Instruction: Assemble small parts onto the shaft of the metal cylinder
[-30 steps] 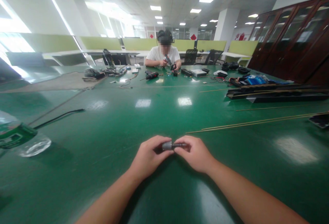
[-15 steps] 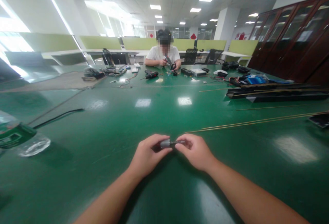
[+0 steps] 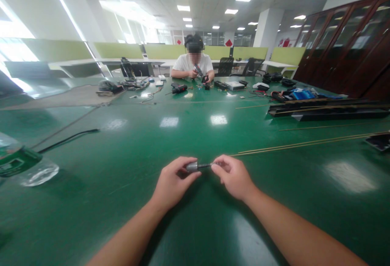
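Observation:
My left hand (image 3: 174, 180) is closed around a short grey metal cylinder (image 3: 192, 167), thumb below and fingers above. A thin dark rod (image 3: 204, 165) runs from the cylinder's right end toward my right hand (image 3: 233, 175), which pinches the rod's far end between thumb and fingers. Fingertips hide that end, so its shape is unclear. Whether the rod is fixed in the cylinder or only inserted cannot be made out. Both hands are over the green table (image 3: 137, 217), the rod lying nearly level between them.
A water bottle (image 3: 22, 160) and a black cable (image 3: 70, 139) are at the left. Thin brass-coloured rods (image 3: 292, 145) and black channels (image 3: 329, 110) lie at the right. Across the table a person (image 3: 192, 60) handles a tool, near a power drill (image 3: 179, 88).
My left hand has shifted slightly left and up with the cylinder. My right hand has moved a little right and up along the rod, and more of the rod shows between them.

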`<act>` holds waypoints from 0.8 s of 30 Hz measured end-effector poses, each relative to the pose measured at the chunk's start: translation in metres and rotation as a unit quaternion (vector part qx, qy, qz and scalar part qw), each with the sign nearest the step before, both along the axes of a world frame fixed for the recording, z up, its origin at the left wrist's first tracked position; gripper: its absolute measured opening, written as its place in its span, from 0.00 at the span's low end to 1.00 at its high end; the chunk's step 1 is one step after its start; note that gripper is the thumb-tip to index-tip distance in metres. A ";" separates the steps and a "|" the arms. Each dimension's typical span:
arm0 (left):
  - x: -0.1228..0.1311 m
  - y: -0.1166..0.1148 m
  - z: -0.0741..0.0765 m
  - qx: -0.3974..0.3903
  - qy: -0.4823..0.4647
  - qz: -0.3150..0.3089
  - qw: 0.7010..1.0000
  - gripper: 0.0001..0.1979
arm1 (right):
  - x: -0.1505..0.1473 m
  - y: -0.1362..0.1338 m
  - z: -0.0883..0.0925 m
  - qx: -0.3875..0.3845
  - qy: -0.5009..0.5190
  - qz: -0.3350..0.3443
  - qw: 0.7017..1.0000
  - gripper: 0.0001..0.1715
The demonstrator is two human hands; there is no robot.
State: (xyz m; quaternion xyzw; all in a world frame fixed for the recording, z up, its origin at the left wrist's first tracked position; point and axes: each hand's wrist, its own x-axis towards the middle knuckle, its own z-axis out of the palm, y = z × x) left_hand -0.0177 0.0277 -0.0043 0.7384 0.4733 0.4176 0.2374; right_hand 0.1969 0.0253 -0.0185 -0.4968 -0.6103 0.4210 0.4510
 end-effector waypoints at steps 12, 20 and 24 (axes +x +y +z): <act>-0.016 0.026 -0.007 -0.162 -0.318 0.134 0.925 0.29 | -0.002 0.006 -0.006 -0.062 0.102 0.012 0.993 0.28; -0.019 0.016 0.011 -0.200 -0.364 0.136 0.900 0.29 | -0.002 0.008 -0.006 -0.030 0.060 0.029 0.997 0.28; -0.042 -0.024 0.040 -0.200 -0.225 0.175 0.938 0.32 | -0.003 0.008 -0.005 -0.040 0.074 0.036 0.996 0.28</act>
